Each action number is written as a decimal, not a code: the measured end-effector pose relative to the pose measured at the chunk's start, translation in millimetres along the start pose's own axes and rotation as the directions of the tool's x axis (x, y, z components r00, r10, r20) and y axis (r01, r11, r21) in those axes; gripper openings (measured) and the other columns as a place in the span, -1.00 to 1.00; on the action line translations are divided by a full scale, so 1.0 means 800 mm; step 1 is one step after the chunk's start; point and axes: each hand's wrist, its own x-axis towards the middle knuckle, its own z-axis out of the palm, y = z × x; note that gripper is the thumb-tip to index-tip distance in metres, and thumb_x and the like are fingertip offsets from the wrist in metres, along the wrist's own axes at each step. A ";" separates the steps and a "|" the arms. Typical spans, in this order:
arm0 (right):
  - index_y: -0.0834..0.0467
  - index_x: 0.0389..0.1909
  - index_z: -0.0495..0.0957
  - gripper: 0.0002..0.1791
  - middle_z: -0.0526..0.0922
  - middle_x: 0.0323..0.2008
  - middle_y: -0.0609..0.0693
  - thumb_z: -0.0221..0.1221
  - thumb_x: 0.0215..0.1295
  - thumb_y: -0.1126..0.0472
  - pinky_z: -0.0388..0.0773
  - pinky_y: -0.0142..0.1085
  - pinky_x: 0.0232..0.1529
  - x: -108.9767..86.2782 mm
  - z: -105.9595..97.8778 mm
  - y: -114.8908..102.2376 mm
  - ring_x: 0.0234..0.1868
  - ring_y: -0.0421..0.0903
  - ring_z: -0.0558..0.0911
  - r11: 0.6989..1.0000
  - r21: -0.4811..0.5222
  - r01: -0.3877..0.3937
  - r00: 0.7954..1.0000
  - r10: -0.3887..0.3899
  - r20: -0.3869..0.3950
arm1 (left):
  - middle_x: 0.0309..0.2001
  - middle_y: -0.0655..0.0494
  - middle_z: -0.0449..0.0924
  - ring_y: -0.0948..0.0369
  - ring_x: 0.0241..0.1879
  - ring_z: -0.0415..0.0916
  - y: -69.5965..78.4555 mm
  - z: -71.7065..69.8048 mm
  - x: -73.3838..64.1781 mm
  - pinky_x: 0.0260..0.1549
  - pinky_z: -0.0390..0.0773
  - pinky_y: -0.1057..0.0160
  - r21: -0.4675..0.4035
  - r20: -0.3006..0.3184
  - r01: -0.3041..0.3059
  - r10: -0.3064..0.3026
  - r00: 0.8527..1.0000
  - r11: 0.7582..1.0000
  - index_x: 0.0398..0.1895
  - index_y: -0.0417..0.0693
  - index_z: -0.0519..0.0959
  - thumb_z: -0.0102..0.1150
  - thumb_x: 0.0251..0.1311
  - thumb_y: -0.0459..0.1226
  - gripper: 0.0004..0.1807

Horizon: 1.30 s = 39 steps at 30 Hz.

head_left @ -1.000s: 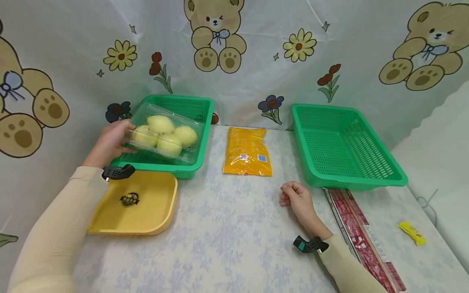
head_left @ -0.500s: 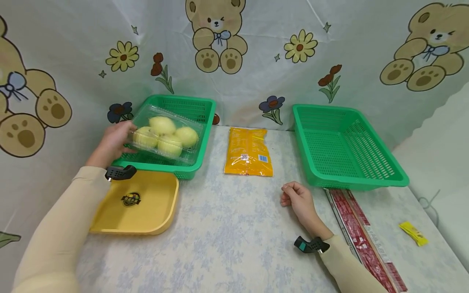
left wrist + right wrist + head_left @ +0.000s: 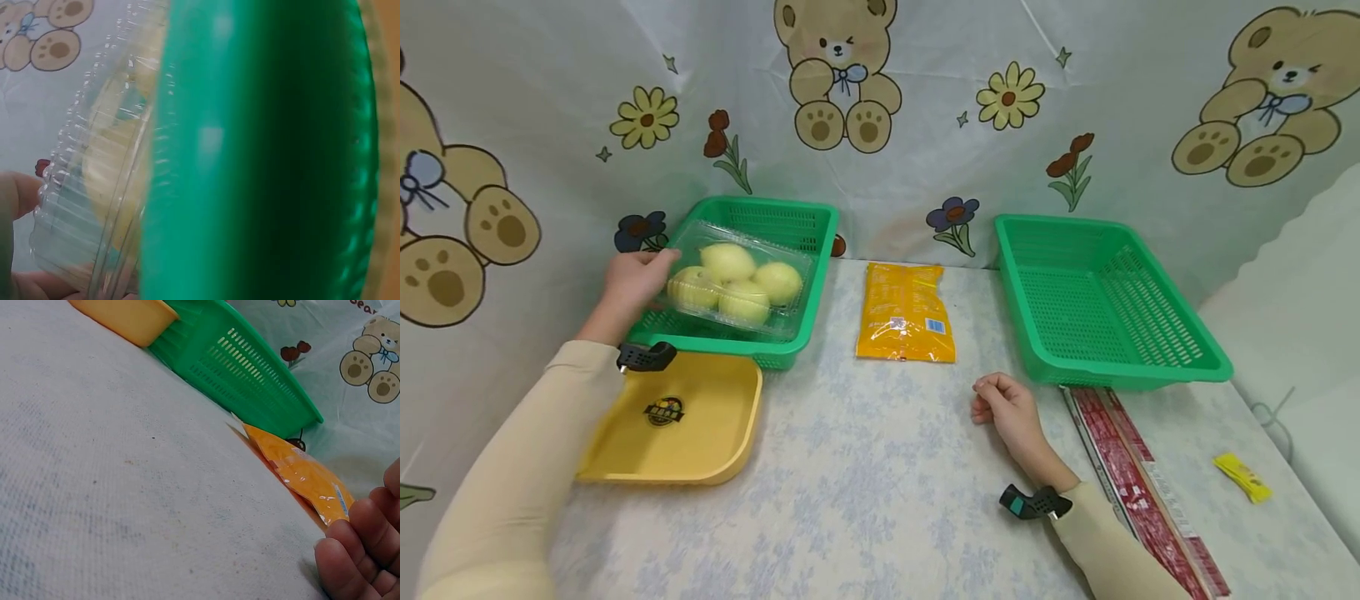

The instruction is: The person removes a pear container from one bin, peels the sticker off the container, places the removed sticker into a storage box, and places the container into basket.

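A clear plastic clamshell box (image 3: 786, 321) of several pale yellow-green round fruits (image 3: 727, 262) sits in the left green basket (image 3: 715, 342), slightly askew. My left hand (image 3: 634, 285) grips its left end; the left wrist view shows the thumb on one face and fingers (image 3: 47, 284) under the other. The basket wall (image 3: 212, 156) covers much of that view. My right hand (image 3: 1011, 414) rests on the table with loosely curled fingers and holds nothing. Nearest to it are the orange packet (image 3: 906, 312) and the right green basket (image 3: 1037, 354).
A yellow tray (image 3: 715, 433) adjoins the left basket's front. Long red-and-white packaging strips (image 3: 1138, 487) run forward from under the right basket. A small yellow packet (image 3: 1243, 477) lies at the far right. A bear-printed curtain (image 3: 917, 50) closes off the back.
My left hand has lowered the clamshell box slightly deeper into the left basket. The right hand stays where it was on the table.
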 end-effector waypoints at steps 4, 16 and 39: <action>0.46 -0.18 0.50 -0.77 0.56 -0.59 -0.12 0.01 0.51 0.32 0.68 -0.39 -0.45 0.000 0.000 0.001 -0.56 -0.25 0.59 1.000 0.006 0.002 1.000 -0.002 0.009 | -0.72 0.14 0.25 0.09 -0.59 0.25 0.003 -0.005 0.003 -0.58 0.24 0.15 0.159 -0.046 -0.101 0.109 0.993 0.982 -0.64 -0.11 0.48 -0.16 0.42 0.24 -0.30; 0.45 -0.18 0.50 -0.79 0.55 -0.59 -0.11 0.03 0.51 0.33 0.67 -0.39 -0.45 -0.002 0.000 -0.004 -0.57 -0.24 0.59 1.000 0.026 -0.001 1.000 0.001 0.007 | 0.41 -0.48 0.28 -0.42 0.28 0.25 0.020 -0.010 0.004 0.20 0.36 -0.37 0.305 0.097 -0.144 0.120 0.988 0.941 0.45 -0.39 0.31 -0.30 0.51 0.18 -0.16; 0.46 -0.17 0.49 -0.79 0.57 -0.59 -0.12 0.01 0.52 0.34 0.69 -0.38 -0.42 0.000 -0.003 -0.010 -0.55 -0.23 0.61 0.999 0.036 -0.037 0.998 0.035 0.045 | 0.33 -0.55 0.28 -0.40 0.22 0.30 0.010 -0.009 0.001 0.09 0.40 -0.39 0.258 0.098 -0.170 0.149 0.984 0.951 0.53 -0.36 0.16 -0.17 0.50 0.13 -0.17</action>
